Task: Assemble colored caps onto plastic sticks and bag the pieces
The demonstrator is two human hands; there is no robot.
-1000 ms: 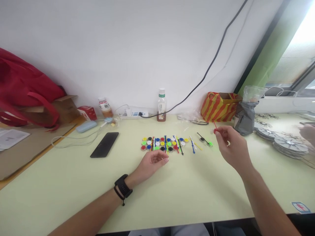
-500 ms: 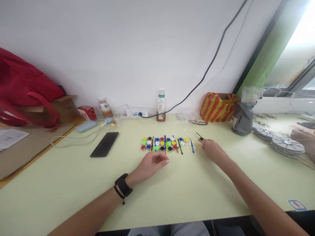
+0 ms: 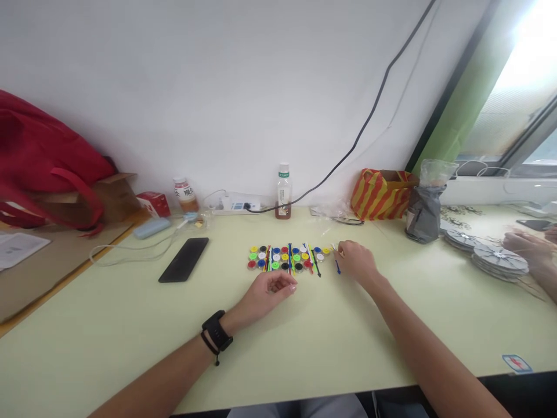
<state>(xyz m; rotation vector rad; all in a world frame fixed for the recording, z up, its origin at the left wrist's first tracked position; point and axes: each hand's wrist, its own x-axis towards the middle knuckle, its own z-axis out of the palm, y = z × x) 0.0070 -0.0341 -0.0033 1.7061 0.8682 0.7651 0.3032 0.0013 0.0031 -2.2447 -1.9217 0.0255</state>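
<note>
My left hand rests on the table just below the coloured pieces, its fingers loosely curled with a gap inside and nothing seen in them. To the right, my right hand is closed over a few thin plastic arrows, fingertips down; what they pinch is hidden. A blue arrow sticks out below those fingertips. Rows of small round coloured discs lie between the hands, in red, blue, yellow, green, white and black. Thin coloured arrows lie between the discs, with a black arrow at their right end.
A black phone lies at left. Near the wall stand a tea bottle, a power strip and a striped bag. Stacked grey discs and another person's hand are at right. A red bag fills the left.
My right hand has moved left, from over the black and red arrows to the blue and white ones, covering part of them. My left hand has stayed put; the view has shifted slightly.
</note>
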